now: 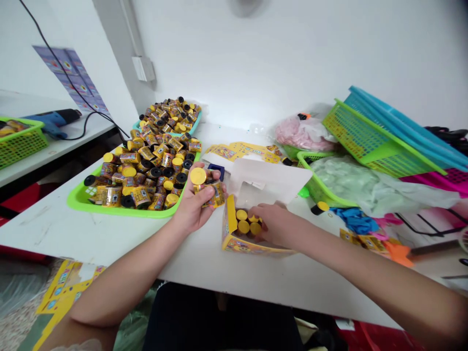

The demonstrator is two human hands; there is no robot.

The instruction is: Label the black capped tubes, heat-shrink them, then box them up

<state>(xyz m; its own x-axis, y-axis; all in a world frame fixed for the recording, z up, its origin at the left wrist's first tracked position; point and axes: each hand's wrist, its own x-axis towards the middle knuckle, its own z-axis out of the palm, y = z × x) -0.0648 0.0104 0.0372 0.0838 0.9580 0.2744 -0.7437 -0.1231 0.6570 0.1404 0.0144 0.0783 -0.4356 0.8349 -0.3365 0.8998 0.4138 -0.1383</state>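
My left hand [197, 202] is closed round several small yellow-labelled canisters [198, 176], one showing its yellow lid. It is held between the green basket and an open yellow box [229, 239]. Inside that box several canisters [243, 227] stand upright with yellow lids facing up. My right hand [274, 223] reaches into the box from the right, its fingers curled down and bent together. The fingertips are hidden, so what they grip cannot be made out. The box's white lid flap [270, 176] stands raised at the back.
A green basket [84, 204] heaped with canisters stands left, with a blue basket [197, 126] of more behind it. Flat yellow printed cartons [237, 151] lie at the back. A lone canister [320, 208], plastic bags [340, 175] and stacked baskets [365, 141] are right.
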